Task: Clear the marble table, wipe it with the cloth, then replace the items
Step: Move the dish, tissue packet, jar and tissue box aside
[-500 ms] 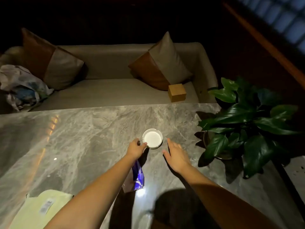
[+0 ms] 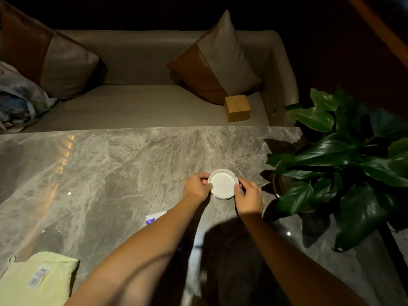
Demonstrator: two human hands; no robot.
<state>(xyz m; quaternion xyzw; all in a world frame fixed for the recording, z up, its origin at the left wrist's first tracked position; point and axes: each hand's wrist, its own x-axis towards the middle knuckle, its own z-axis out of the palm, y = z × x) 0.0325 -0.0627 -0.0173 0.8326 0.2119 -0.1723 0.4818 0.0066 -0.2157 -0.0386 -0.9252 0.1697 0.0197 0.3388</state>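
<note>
A round white ashtray sits on the grey marble table, right of centre. My left hand grips its left rim and my right hand grips its right rim, fingers curled on it. A pale yellow-green cloth with a label lies at the table's near left corner. A blue and white packet lies flat under my left forearm, mostly hidden by it.
A potted plant with broad dark leaves stands at the table's right end, close to my right hand. Beyond the far edge is a beige sofa with two cushions, a small wooden box and a bundle of bags at left.
My right hand has come in from beside the ashtray and closed on its right rim. My left hand now holds the left rim more fully.
</note>
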